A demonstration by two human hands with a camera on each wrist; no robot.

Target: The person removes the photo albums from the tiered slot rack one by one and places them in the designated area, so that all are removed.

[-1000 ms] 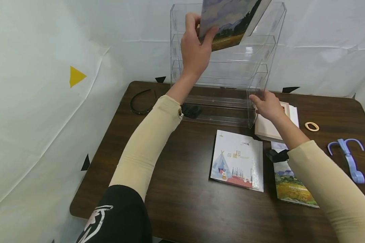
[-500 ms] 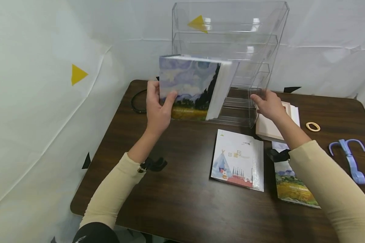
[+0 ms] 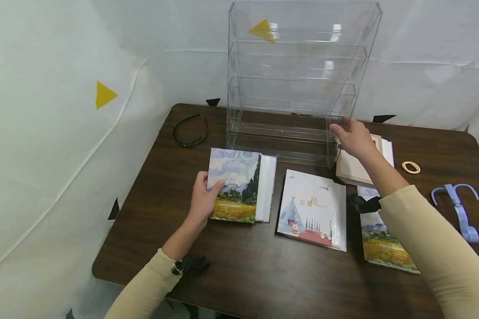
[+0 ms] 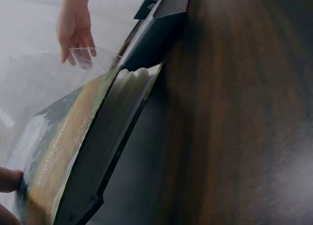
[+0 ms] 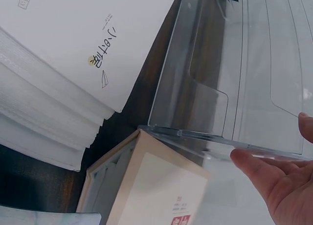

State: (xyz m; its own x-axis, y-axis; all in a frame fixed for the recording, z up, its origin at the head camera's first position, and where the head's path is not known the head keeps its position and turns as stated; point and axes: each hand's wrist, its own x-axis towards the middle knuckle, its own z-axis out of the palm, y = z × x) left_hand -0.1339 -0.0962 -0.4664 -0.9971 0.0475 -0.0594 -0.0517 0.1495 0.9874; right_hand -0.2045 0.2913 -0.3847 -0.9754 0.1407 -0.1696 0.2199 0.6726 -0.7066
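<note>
My left hand (image 3: 204, 197) grips the left edge of a photo album (image 3: 235, 186) with a painted landscape cover, thumb on top. In the left wrist view the album (image 4: 73, 132) is tilted close over the table, its page edges showing. My right hand (image 3: 355, 138) holds the lower right side of a clear acrylic tiered rack (image 3: 295, 95). In the right wrist view thumb and fingers of the right hand (image 5: 274, 181) lie on either side of the rack's side panel (image 5: 205, 102). The rack's tiers hold nothing.
A white tent-print album (image 3: 307, 208) lies centrally on the dark table (image 3: 239, 266). Right of it are a beige album (image 3: 351, 168), another landscape album (image 3: 383, 243), a cream ring (image 3: 410, 167) and a blue folding hanger (image 3: 459, 208). A black headband (image 3: 189, 142) lies back left.
My left hand has brought the landscape album down from the rack's upper part to just above the table, left of the tent-print album. The right hand stays at the rack.
</note>
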